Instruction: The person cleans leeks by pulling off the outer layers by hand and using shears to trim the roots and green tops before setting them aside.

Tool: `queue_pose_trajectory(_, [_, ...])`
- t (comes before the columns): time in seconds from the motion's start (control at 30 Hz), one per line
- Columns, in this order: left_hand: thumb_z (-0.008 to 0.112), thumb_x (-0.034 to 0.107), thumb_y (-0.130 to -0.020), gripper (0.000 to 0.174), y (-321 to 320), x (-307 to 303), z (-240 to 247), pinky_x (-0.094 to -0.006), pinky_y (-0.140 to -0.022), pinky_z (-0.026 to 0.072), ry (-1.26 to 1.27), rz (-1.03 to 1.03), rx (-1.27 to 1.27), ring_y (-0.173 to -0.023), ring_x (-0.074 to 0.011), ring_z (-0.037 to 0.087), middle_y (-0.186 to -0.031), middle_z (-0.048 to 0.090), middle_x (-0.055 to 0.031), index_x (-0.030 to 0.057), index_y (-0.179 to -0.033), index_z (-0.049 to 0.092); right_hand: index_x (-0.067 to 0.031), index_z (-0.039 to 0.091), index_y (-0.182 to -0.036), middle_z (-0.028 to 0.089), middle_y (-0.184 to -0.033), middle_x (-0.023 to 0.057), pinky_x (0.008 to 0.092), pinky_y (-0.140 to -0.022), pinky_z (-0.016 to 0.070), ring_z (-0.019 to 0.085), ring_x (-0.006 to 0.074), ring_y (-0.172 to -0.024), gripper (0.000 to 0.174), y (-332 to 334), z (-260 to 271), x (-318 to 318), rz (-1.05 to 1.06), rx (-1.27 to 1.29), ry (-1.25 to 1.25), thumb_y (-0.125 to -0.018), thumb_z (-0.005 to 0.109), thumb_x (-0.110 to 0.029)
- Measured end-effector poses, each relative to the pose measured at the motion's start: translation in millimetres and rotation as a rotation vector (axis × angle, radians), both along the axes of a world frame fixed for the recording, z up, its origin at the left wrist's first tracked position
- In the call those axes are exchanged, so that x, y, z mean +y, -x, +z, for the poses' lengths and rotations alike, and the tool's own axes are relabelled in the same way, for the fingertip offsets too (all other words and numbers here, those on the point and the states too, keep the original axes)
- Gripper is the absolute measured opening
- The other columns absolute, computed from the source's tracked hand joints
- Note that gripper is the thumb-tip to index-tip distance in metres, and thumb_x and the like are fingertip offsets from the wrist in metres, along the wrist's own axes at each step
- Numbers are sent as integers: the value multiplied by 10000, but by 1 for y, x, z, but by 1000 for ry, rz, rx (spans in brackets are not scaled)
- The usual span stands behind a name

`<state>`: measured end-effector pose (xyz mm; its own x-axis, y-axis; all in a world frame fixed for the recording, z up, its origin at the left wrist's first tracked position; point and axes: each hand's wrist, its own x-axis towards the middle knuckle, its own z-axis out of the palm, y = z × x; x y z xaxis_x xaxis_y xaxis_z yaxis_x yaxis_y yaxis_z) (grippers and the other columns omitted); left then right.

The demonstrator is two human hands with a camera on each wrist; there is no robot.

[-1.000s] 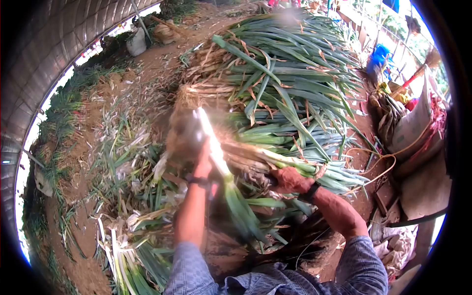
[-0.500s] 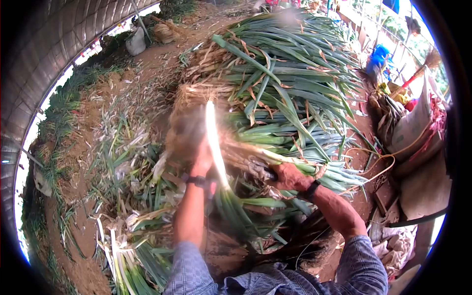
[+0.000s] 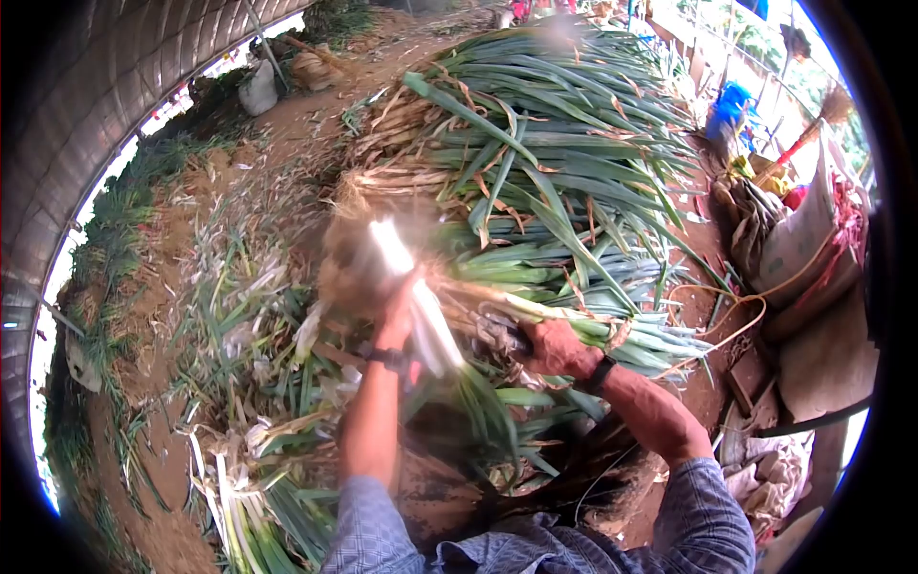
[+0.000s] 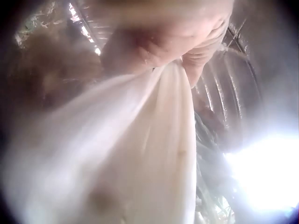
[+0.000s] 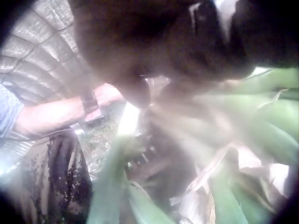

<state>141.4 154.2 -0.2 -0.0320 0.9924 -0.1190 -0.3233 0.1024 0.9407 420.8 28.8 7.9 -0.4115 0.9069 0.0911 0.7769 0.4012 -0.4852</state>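
My left hand (image 3: 396, 304) grips leek stalks (image 3: 437, 335), their white ends pointing up and away and their green leaves (image 3: 490, 409) hanging toward my lap. In the left wrist view, two broad white stems (image 4: 163, 135) spread out from under the fingers (image 4: 145, 49). My right hand (image 3: 562, 347) is curled round a dark, handle-like object (image 3: 519, 342) at the near edge of the leek pile (image 3: 574, 182). What that object is, I cannot tell. Pale leek stalks (image 3: 535, 306) lie just beyond this hand. Blur covers the area round the left fingers.
Loose peelings and leaves (image 3: 253, 306) cover the ground to the left. A bunch of white-stemmed leeks (image 3: 234, 497) lies at the lower left. On the right are a yellowish hose (image 3: 751, 325), full sacks (image 3: 803, 239) and a blue bag (image 3: 732, 110).
The leek stalks in my left hand have tilted and now show as a wider, split pair of white stems. My right hand has stayed nearly still.
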Motion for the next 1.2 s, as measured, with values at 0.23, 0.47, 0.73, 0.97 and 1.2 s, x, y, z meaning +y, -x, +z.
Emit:
queue_pose_trajectory(0.23, [728,424,-878,392,10,20,-34,-306,-573,470,-59,171,274,-644,-145,566,-758,570,-38,56,-881,596,5,619,-1021,664,-791,236,489,-676,512,649,412,-748,436,-3,6,-2,65,59,77,-809,700,-368])
queue_pose_trajectory(0.47, [697,525,-878,496,-16,7,-20,-320,-631,459,-131,369,429,-685,-149,551,-744,563,-45,44,-822,587,-52,614,-1269,684,-1145,174,341,-879,504,638,248,-1043,486,22,23,-7,71,331,298,-861,659,-313])
queue_pose_trajectory(0.73, [751,331,-886,300,-65,-9,7,-259,-483,439,-91,383,123,-581,-99,573,-735,620,-5,44,-874,662,5,556,-1264,663,-1158,206,381,-940,480,636,276,-1055,562,66,-35,17,-49,599,364,-813,730,-282])
queue_pose_trajectory(0.97, [649,331,-961,368,-37,-34,34,-295,-718,466,-268,44,446,-814,-100,566,-913,647,-26,-27,-1038,672,-9,494,-1397,609,-1309,175,384,-1077,400,553,291,-1225,749,51,-31,27,62,750,622,-771,771,-312])
queue_pose_trajectory(1.2, [618,354,-968,236,57,-12,24,-238,-456,387,-167,302,297,-531,-44,463,-653,520,62,143,-862,615,-108,177,-1565,340,-1553,202,542,-1201,216,295,351,-1448,1016,21,63,4,177,792,673,-724,747,-122])
